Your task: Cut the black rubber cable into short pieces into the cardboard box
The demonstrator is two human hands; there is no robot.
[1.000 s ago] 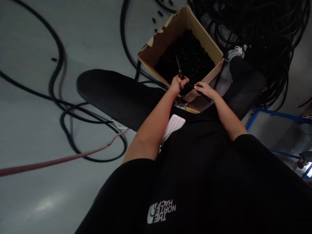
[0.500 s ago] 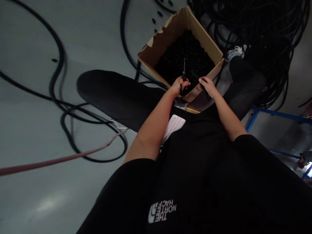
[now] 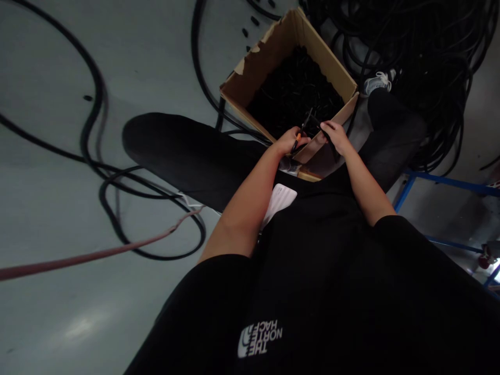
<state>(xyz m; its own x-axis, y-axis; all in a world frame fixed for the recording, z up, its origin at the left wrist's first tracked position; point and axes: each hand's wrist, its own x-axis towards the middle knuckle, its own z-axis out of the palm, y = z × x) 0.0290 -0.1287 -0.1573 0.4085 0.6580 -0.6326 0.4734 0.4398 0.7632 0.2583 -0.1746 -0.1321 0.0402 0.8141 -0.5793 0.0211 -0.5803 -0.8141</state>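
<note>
My left hand [image 3: 288, 141] is closed on the handles of scissors [image 3: 300, 136] with black and orange grips, over the near corner of a cardboard box [image 3: 321, 51]. The scissor blades point up and right, towards the black hose beside my right hand. My right hand [image 3: 333, 135] pinches a black hose [image 3: 331, 146] at the box's near right wall. Many short black pieces [image 3: 299, 88] lie inside the box. Whether the blades touch the hose is too dark to tell.
A large heap of black hose [image 3: 429, 67] lies at the upper right, by my shoe [image 3: 377, 82]. Long black hose loops [image 3: 102, 195] and a reddish hose [image 3: 97, 255] cross the floor at left. A blue metal frame [image 3: 453, 182] stands at right. Small black pieces lie beyond the box.
The scissors have tilted to the right, and their blades are now nearer my right hand. My left hand has shifted slightly right. My right hand still holds the hose.
</note>
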